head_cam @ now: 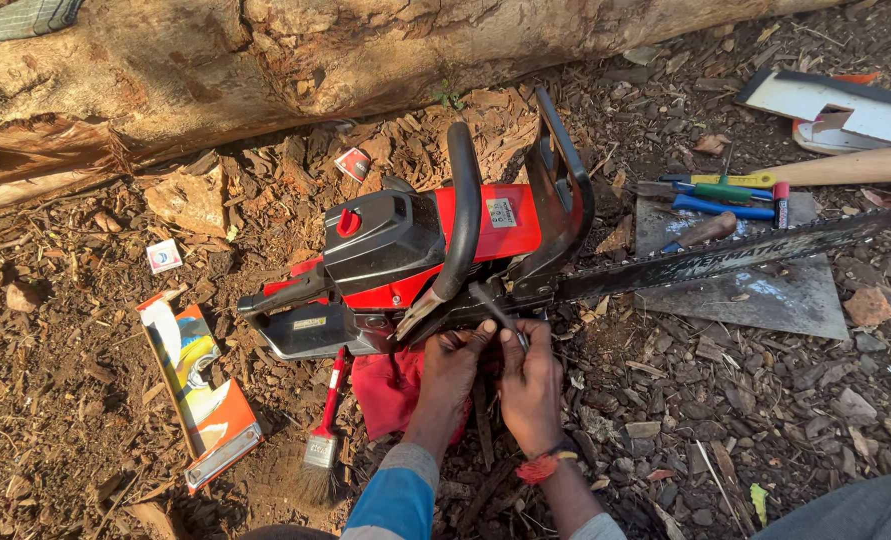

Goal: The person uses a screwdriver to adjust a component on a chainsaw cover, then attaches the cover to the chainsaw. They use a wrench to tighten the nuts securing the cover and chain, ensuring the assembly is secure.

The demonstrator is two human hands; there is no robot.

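**Two hands at the side of a red chainsaw**

Nearest, at the bottom edge: two arms, the left in a blue sleeve (397,497), the right with a red and orange thread band (543,466) at the wrist.

Just above, the left hand (452,368), fingers curled and pressed to the near side of the chainsaw (415,260). Hard to tell what, if anything, sits inside those fingers. Beside it, almost touching, the right hand (528,385), closed tight on a thin dark tool (495,310) that sticks up and to the left, tip against the saw body.

Under the wrists, a red cloth (385,392) on the wood chips. To its left, a small paint brush (321,440) with a red handle, bristles down. Further left, an open orange and white cardboard box (200,385), flat on the ground.

Then the chainsaw itself, in the middle, lying on the chips: red and black body, black loop handle on top, long bar and chain (725,255) out to the right over a grey flat sheet (765,295).

Past the bar, screwdrivers (722,190) with green, yellow and blue handles, plus a long wooden handle (850,166).

Farthest back, a big log (265,60) across the top.
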